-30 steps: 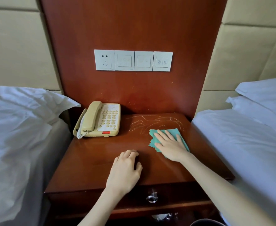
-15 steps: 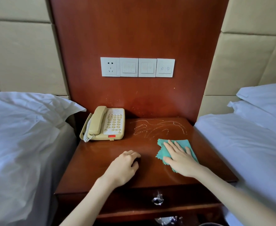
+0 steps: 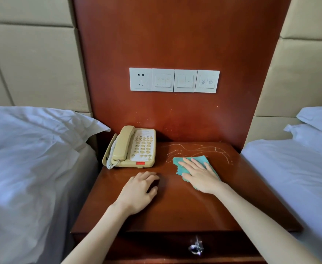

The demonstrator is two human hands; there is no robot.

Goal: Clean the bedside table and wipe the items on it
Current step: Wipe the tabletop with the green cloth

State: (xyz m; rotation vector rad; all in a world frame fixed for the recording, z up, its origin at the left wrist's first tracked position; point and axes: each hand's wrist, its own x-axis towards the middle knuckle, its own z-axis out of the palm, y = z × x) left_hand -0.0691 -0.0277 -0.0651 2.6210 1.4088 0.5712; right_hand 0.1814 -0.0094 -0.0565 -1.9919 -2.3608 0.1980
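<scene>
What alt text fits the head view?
A right hand presses a teal cloth flat on a bedside table, near pale scribble marks. The left hand rests in front of a beige telephone; white beds flank the table.

Soft, even light, rather dim, falls cool on the bedding (image 3: 32,159). The glossy table top (image 3: 175,210) shows pale streaks of sheen, and a dark shadow sits under the left hand (image 3: 139,189). The wall panels (image 3: 32,60) bow at the edges, and the near left bedding looks smeared.
</scene>
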